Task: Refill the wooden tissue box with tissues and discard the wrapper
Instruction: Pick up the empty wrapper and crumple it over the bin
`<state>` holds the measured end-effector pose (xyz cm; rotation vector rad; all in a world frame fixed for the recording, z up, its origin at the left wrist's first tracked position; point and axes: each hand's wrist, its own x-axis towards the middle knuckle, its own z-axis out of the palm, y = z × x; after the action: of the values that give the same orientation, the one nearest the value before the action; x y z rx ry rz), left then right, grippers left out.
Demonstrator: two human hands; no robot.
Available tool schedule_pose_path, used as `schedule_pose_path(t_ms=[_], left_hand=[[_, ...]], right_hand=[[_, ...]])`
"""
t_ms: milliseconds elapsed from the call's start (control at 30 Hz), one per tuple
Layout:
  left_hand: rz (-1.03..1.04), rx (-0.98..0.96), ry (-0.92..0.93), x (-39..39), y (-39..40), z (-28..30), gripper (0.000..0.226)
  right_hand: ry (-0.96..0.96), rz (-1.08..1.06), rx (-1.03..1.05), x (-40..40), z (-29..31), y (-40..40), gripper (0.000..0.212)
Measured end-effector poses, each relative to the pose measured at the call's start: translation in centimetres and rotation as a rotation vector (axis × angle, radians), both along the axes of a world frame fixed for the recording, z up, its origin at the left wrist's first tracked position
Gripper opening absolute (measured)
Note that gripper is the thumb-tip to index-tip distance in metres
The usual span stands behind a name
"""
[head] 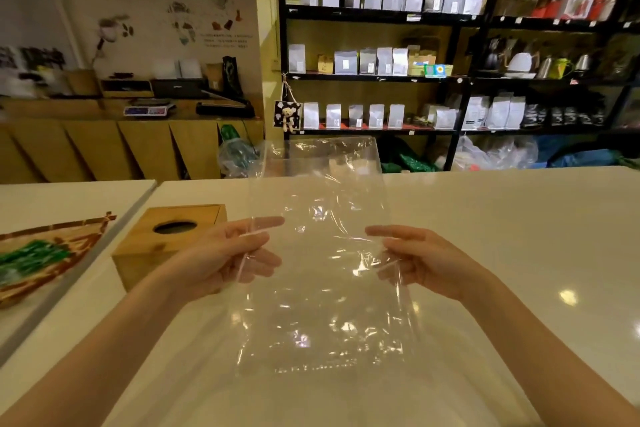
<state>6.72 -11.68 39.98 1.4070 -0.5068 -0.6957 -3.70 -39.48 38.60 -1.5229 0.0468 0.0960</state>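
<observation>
A clear plastic wrapper (322, 253) is stretched flat and upright between both hands above the white table (502, 236). My left hand (225, 253) pinches its left edge and my right hand (419, 256) pinches its right edge. The wrapper looks empty; no tissues show inside it. The wooden tissue box (166, 243) stands on the table just left of my left hand, partly hidden behind it. Its round top hole looks dark, and I cannot tell what is inside.
A woven tray (52, 253) with green packets lies on a second white table at the left. Past the table's far edge stand black shelves (460, 80) of pouches, a wooden counter (121, 146) and plastic bags on the floor.
</observation>
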Motion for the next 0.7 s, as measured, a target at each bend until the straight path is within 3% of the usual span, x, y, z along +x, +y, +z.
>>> schedule_pose_path(t_ms=[100, 233, 333, 433, 533, 700], left_hand=[[-0.007, -0.123, 0.008, -1.4, 1.7, -0.1, 0.035], [0.03, -0.154, -0.041, -3.7, 4.5, -0.5, 0.061], [0.019, -0.119, -0.091, -6.4, 7.2, -1.2, 0.054], [0.006, -0.127, -0.067, -9.4, 10.1, -2.4, 0.022], [-0.057, -0.037, -0.097, -12.6, 12.7, -3.9, 0.033], [-0.268, 0.148, 0.025, -18.1, 16.4, -7.5, 0.05]], right_hand=[[-0.059, -0.009, 0.165, -0.7, -0.6, 1.2, 0.029], [-0.029, 0.001, 0.372, -2.1, -1.2, 4.0, 0.037], [-0.026, 0.112, 0.493, -4.0, -0.9, 6.7, 0.013], [-0.011, 0.135, 0.322, -5.8, -1.9, 8.3, 0.031], [-0.005, 0.154, 0.017, -8.4, -3.3, 10.5, 0.008], [0.132, 0.211, -0.047, -13.5, -6.6, 14.3, 0.049]])
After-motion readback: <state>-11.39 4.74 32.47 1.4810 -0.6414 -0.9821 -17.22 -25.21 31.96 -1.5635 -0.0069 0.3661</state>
